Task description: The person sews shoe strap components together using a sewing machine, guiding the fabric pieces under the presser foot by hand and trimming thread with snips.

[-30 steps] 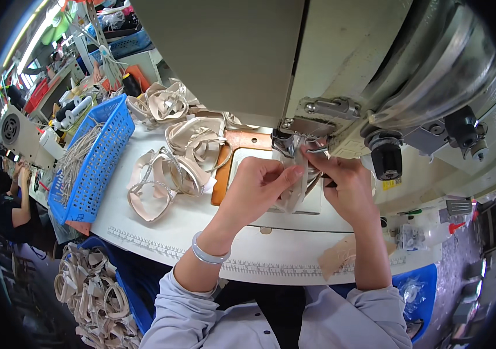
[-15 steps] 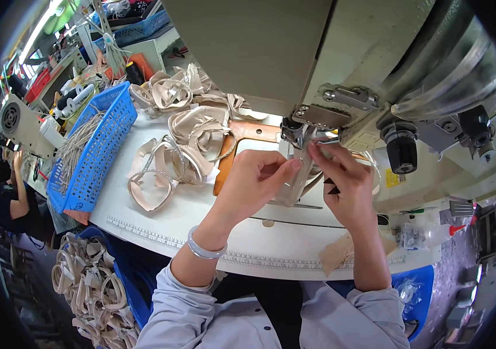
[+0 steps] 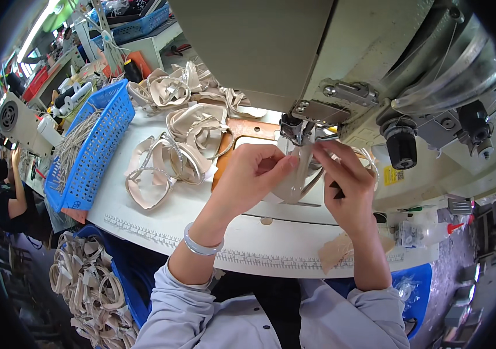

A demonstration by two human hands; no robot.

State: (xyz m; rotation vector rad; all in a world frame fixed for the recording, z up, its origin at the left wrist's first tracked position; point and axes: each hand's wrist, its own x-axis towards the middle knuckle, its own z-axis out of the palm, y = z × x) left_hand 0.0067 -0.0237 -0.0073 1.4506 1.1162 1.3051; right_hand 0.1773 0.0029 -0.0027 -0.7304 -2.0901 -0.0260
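At the needle area of a sewing machine, both of my hands work on a pale beige strap piece under the presser foot. My left hand is closed, its thumb and curled fingers pinching the strap's left edge. On the other side my right hand is closed too, fingertips pressed on the strap close to the foot. Something small and dark shows within its curled fingers, too hidden to name. Left of my hands lie several beige strap pieces with glittery trim.
A blue plastic basket of thin cords stands at the table's left. Below it, a heap of beige straps fills a blue container. An orange-brown plate lies behind my left hand. A paper scrap rests near the ruler-marked front edge.
The view has shifted slightly. Both hands stay at the presser foot with the strap piece between them; my right fingertips are a little lower along it.
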